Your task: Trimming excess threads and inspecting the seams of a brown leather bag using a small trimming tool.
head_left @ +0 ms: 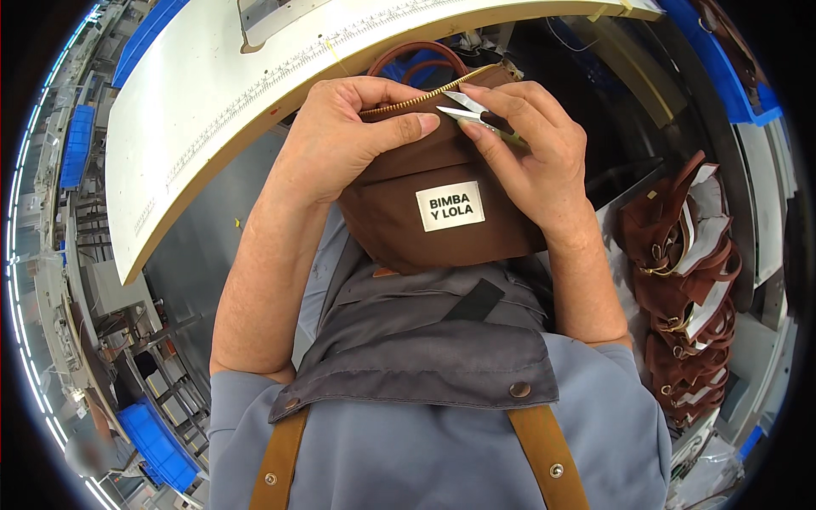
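Observation:
A dark brown fabric bag (382, 208) rests on my lap, against my grey apron (425, 357), with a white label (450, 206) on its front. A brass-toothed zip (404, 105) runs along its top edge. My left hand (340, 136) pinches that edge near the zip, thumb on the front and fingers behind. Between the thumb and fingers of my right hand (535, 140) is a pair of thread snips (466, 113). Their blades are apart and point left, close to the zip. Rounded reddish-brown handles (416, 48) rise behind the bag.
Beyond the bag curves a white table (204, 110) with ruler markings along its edge. Several reddish-brown bags with straps (680, 246) are stacked at my right. Blue bins stand at the upper right (748, 93) and lower left (157, 446).

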Demonstrator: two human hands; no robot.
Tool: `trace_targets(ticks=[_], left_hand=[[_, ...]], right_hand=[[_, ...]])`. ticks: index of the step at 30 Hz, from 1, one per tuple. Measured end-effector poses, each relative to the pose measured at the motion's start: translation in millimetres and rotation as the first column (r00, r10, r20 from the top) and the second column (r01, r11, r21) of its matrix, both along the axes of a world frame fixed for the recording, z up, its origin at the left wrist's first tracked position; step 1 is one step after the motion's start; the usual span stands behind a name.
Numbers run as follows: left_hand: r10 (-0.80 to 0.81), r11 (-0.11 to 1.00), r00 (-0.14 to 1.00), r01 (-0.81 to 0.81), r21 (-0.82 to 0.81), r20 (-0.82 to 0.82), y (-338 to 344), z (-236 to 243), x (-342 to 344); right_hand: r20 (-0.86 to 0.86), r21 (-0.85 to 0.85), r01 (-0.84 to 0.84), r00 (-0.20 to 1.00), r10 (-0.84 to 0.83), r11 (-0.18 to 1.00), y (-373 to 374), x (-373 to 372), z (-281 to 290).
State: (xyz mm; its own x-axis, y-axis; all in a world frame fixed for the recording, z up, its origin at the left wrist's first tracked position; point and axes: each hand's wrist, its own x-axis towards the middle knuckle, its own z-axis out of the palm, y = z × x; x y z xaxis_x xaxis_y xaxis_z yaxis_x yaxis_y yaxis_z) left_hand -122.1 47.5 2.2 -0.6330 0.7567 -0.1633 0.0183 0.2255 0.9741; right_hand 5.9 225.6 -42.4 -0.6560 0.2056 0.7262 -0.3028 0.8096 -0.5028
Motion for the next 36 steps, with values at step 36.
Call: trace_targets(ticks=[36], left_hand=[[0.020,0.999,1.000,-0.021,0.035,0.013,0.6,4.7,2.5]], right_hand=[[-0.032,0.089,0.023,0.999,-0.020,0.996,-1.7,-3.8,5.0]])
